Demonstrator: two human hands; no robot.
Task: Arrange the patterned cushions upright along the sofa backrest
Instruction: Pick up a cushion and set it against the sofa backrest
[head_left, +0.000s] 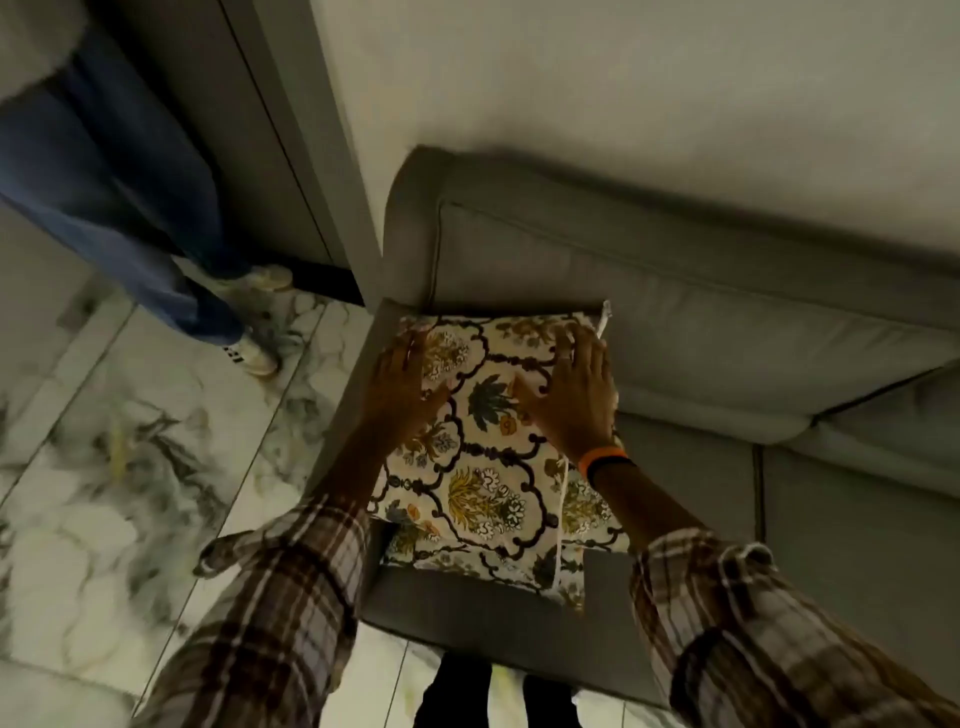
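Note:
A floral patterned cushion (483, 457) lies flat on the left end of the grey sofa seat (691, 483), its far edge close to the backrest (675, 291). A second patterned cushion (519, 566) peeks out from beneath it at the near edge. My left hand (397, 387) rests flat on the top cushion's far left corner, fingers spread. My right hand (576, 392), with an orange wristband, presses flat on its far right corner. Neither hand grips the fabric.
The sofa armrest (332, 467) runs along the cushion's left side. Marble floor tiles (130, 467) spread to the left. Another person in blue trousers and white shoes (254, 353) stands at the far left by a door frame (291, 156).

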